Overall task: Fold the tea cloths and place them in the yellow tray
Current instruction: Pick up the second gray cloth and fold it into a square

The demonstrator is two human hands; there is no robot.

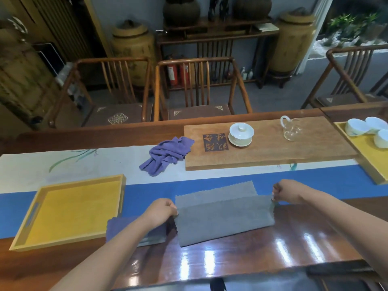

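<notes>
While pinching grey tea cloth (224,215) at both ends, left hand (160,211) curled on its left edge, right hand (286,191) curled on its right edge w/ fingertips gripping the fabric. Cloth lies mid-fold across blue band of table runner (147,194) and glossy wood surface (252,255): near flap doubled over, far strip w/ zigzag edge showing beyond the fold line. Folded purple cloth (117,226) flat just left of grey one, partly under left forearm. Yellow tray (73,208) further left, near front edge, nothing inside, handle slot on its left wall. Crumpled purple cloth (168,155) on pale part of runner, touching left end of wooden tea board (273,150). On board: white lidded cup on saucer (241,134) beside dark square w/ characters, glass pitcher (290,128) to its right. Second yellow tray (369,156) at far right w/ white cups (369,129). Wooden chairs (195,87) behind surface.
</notes>
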